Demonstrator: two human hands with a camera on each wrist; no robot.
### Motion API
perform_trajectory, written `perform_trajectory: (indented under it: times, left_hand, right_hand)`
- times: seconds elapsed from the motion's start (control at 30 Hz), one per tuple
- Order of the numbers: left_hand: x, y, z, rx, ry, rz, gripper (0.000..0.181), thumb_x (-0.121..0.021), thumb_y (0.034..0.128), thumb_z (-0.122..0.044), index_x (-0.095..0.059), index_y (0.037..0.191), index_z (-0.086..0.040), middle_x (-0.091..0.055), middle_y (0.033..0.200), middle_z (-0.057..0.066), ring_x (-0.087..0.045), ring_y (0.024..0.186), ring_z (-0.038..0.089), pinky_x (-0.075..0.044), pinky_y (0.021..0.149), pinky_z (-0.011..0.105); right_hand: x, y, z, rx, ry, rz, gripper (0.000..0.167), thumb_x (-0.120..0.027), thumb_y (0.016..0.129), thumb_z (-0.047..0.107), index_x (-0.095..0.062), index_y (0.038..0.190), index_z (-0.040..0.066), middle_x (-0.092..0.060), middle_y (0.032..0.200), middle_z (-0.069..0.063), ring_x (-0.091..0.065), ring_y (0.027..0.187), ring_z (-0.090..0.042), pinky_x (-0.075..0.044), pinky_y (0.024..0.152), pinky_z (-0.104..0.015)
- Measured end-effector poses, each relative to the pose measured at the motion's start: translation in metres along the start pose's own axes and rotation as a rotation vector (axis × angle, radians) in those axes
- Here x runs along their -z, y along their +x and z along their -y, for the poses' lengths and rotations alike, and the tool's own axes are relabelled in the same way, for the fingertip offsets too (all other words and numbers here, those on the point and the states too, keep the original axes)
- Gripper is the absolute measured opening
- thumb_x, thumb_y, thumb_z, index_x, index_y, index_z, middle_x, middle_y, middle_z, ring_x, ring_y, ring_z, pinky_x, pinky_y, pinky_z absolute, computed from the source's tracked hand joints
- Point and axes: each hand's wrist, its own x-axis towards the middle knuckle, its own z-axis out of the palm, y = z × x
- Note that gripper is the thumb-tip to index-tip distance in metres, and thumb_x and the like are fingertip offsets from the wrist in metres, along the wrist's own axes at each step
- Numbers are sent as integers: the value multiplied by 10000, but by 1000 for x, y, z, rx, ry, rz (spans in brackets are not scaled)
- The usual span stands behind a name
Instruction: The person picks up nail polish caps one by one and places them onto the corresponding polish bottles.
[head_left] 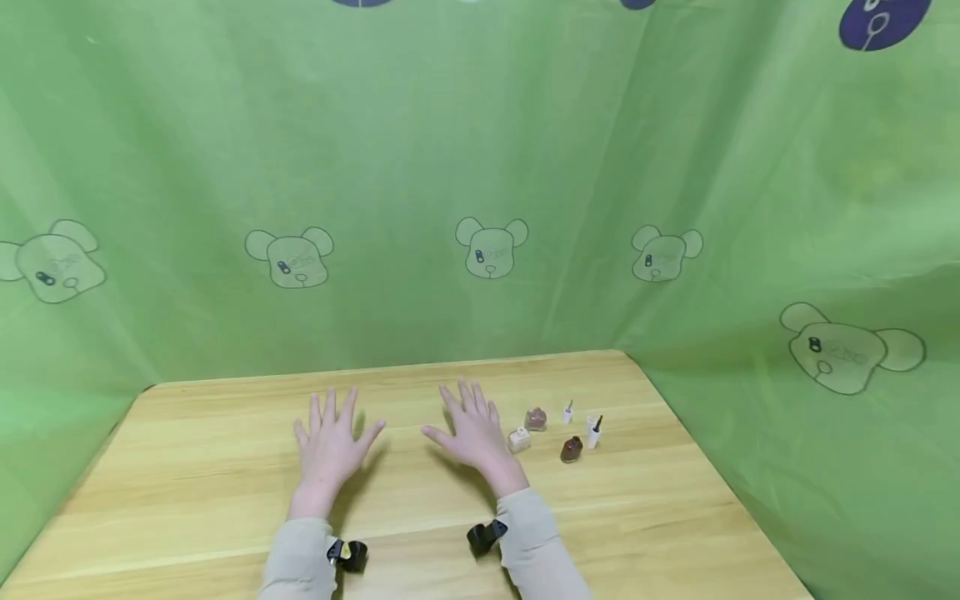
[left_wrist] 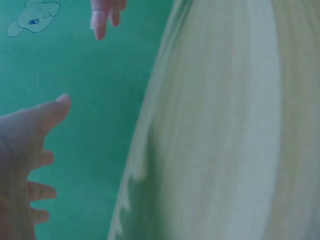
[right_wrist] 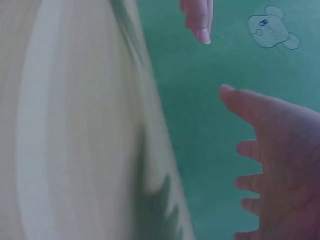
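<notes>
Both hands reach forward over a wooden table [head_left: 420, 533] with fingers straight and spread, holding nothing. The left hand [head_left: 330, 446] is on the left, its shadow falling beside it. My right hand [head_left: 474, 429] is nearest to a group of small nail polish bottles. Among them are a cream-white bottle [head_left: 519, 439] close by the wrist, a mauve bottle [head_left: 536, 419] just behind it, and a dark red bottle [head_left: 572, 450] further right. Two white brush caps, one behind [head_left: 567, 414] and one at the right [head_left: 594, 437], stand with their brushes pointing up.
Another small white piece [head_left: 591, 422] is partly hidden behind the right brush cap. A green curtain [head_left: 390, 317] with printed bear heads surrounds the table's back and sides. Black wrist cameras sit on the left sleeve [head_left: 296, 558] and right sleeve [head_left: 536, 542].
</notes>
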Motion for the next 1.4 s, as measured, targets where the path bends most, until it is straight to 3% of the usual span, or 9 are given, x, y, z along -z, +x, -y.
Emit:
perform_trajectory:
  times: [0.1,0.23,0.4,0.83,1.1,1.33,1.4]
  left_hand:
    - [6,0,-5,-15,-48,-36,760,-496,954,-562,-246,1542,-150,-215,1594,225,-89,1483,460,2,1143,719]
    - [12,-2,-14,-63,-102,-101,659,-551,962,-459,-365,1486,-105,-426,1498,206,-355,1390,444,-153,1154,680]
    - [19,-7,-32,-130,-144,-194,530,-629,938,-353,-517,1380,-82,-568,1383,176,-521,1269,413,-326,1111,620]
    - [20,-19,-71,-300,-181,-359,349,-692,895,-241,-663,1201,-76,-714,1157,111,-662,1073,325,-479,982,553]
    - [13,-27,-88,-384,-181,-374,325,-716,879,-219,-681,1171,-81,-733,1107,96,-684,1020,296,-517,940,509]
    - [2,-32,-101,-485,-154,-405,307,-738,856,-211,-700,1132,-83,-748,1054,86,-706,957,273,-548,897,462]
    - [-2,-33,-105,-512,-147,-409,309,-745,848,-214,-702,1124,-83,-750,1044,81,-708,945,263,-554,891,447]
  right_hand:
    - [11,0,4,24,-24,-24,739,-538,913,594,-359,1505,191,-313,1578,-147,-247,1465,-399,-244,1158,-631]
    - [25,-3,6,52,-27,-71,634,-555,923,554,-504,1407,147,-520,1439,-139,-465,1339,-372,-391,1091,-577]
    - [40,-9,10,50,4,-120,533,-594,923,496,-592,1319,138,-610,1349,-108,-554,1256,-338,-438,1064,-534]
    - [68,-33,10,92,24,-374,361,-673,908,312,-660,1212,117,-689,1221,-88,-635,1144,-296,-500,1009,-477]
    - [79,-59,-15,161,15,-492,373,-726,873,242,-658,1208,93,-699,1190,-96,-643,1109,-292,-514,984,-469]
    - [89,-76,-41,235,-4,-549,396,-767,825,183,-659,1189,72,-713,1118,-113,-668,896,-227,-542,919,-460]
    - [92,-80,-49,258,-19,-563,406,-775,809,161,-659,1185,61,-714,1105,-123,-679,943,-253,-542,917,-470]
